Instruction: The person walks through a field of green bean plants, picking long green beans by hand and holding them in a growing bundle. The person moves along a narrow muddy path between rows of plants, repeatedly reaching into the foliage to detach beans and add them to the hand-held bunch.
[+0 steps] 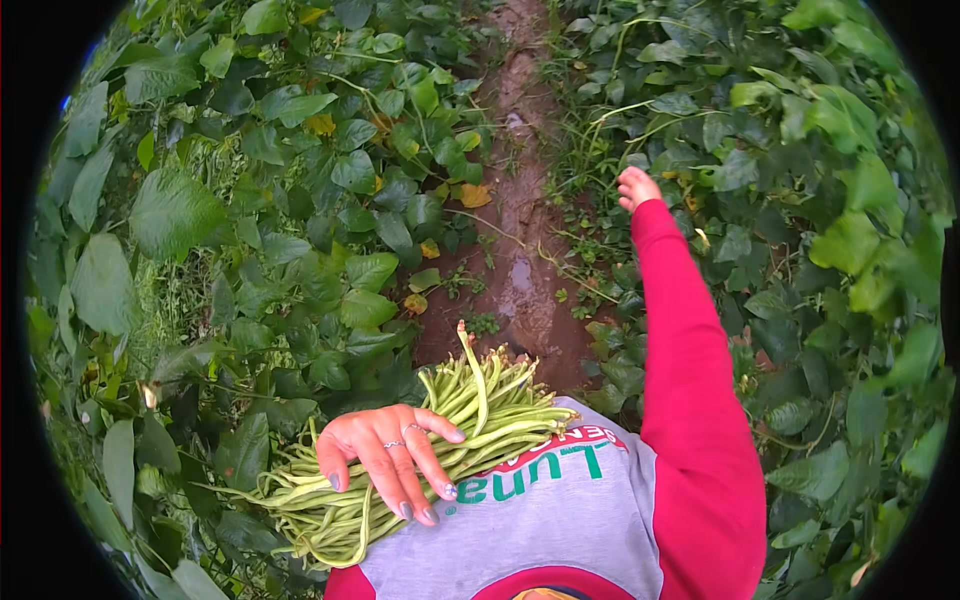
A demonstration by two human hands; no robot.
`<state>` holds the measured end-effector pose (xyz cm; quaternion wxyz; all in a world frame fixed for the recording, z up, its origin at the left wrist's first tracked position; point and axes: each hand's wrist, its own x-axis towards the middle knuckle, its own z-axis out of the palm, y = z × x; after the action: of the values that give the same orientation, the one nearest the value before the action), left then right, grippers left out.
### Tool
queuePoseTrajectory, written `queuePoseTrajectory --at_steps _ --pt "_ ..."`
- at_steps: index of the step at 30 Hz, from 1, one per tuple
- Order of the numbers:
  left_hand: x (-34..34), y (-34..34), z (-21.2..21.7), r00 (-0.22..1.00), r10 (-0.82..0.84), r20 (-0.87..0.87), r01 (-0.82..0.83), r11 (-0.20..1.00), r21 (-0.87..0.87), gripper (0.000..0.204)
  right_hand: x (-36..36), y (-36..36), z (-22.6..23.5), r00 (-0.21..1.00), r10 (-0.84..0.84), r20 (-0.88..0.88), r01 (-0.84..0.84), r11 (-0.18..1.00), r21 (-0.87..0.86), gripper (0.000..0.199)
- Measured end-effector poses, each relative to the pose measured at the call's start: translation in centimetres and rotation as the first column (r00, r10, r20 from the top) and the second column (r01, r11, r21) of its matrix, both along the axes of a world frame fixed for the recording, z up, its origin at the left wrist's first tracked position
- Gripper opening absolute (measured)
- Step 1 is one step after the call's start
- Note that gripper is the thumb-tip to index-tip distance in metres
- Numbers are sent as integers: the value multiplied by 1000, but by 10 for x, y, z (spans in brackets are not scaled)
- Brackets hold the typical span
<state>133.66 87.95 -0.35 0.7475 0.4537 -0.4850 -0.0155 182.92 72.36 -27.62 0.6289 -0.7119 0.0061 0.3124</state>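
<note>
A thick bundle of long green beans (500, 400) lies across my front, up against my grey and red top. My left hand (390, 455) is draped over it, fingers spread and bent down around the beans, with rings on two of them. One bean stands up out of the bundle beyond the fingertips. Stretched far forward, my right arm ends at the vines on the right, where my right hand (637, 188) has its fingers curled closed. Whatever those fingers hold, if anything, is too small to make out. Thin pale green stems or pods (625, 115) show just beyond it.
Dense leafy bean plants (180, 215) rise on the left, and more leafy vines (830, 230) fill the right. Between them runs a narrow, wet, muddy path (520, 270) with thin runners across it. A few yellow leaves (474, 195) hang along its left edge.
</note>
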Motion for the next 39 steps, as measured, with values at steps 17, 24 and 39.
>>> queuePoseTrajectory --at_steps 17,24,39 --pt "5 62 26 940 341 -21 -341 940 23 62 55 56 -7 964 -247 94 197 908 370 22" --pt "16 70 31 923 377 -72 -376 926 33 54 21 37 38 371 332 867 255 861 -439 24" --pt "55 99 31 902 421 -95 -422 907 7 53 10 47 34 698 420 580 20 798 -602 36"
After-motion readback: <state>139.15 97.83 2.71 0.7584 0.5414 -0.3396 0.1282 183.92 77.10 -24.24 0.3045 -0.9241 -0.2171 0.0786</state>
